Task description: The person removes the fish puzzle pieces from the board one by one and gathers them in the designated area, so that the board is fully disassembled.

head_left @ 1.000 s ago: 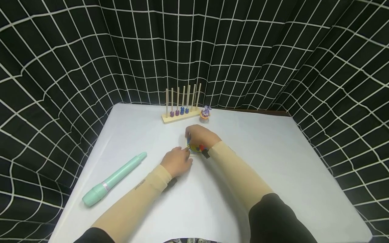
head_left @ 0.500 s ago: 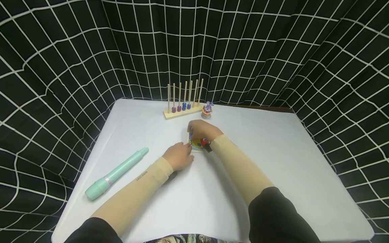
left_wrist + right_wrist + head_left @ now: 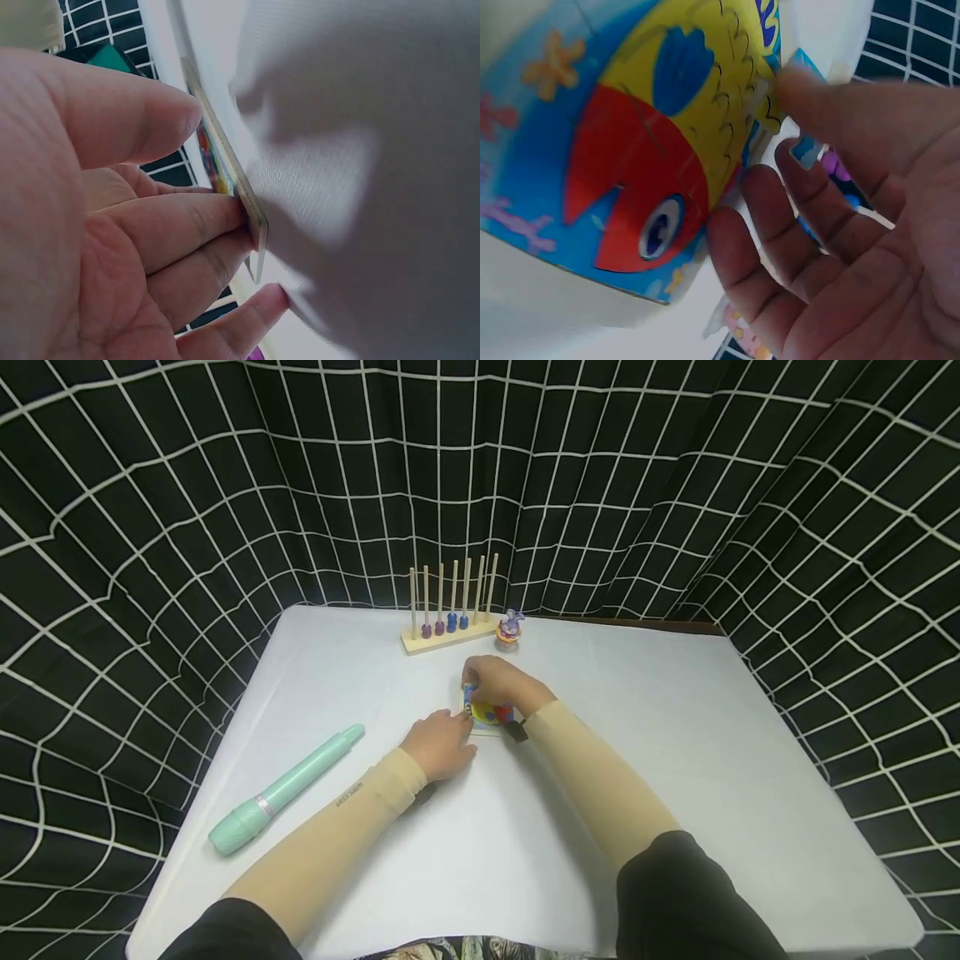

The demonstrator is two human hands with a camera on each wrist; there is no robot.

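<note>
A flat fish jigsaw puzzle (image 3: 491, 714) with a pale wooden edge lies on the white table, partly hidden by my right hand. Its red head and yellow scaled body fill much of the right wrist view. My right hand (image 3: 498, 681) is over its far left corner. Between thumb and index finger it pinches a small blue puzzle piece (image 3: 806, 152), largely covered by the thumb. My left hand (image 3: 438, 745) rests at the near left side of the puzzle. In the left wrist view, its nearly straight fingers touch the board's edge (image 3: 244, 187).
Behind the puzzle stands a wooden peg rack (image 3: 450, 639) with upright rods and several purple and blue beads. A small purple figurine (image 3: 509, 628) is beside it. A mint-green microphone-shaped stick (image 3: 285, 789) lies at left. Black curtains with white grid lines (image 3: 585, 485) surround the table.
The head view has shifted slightly. Both hands stay at the puzzle, with only small movements of the right hand over its far left corner.
</note>
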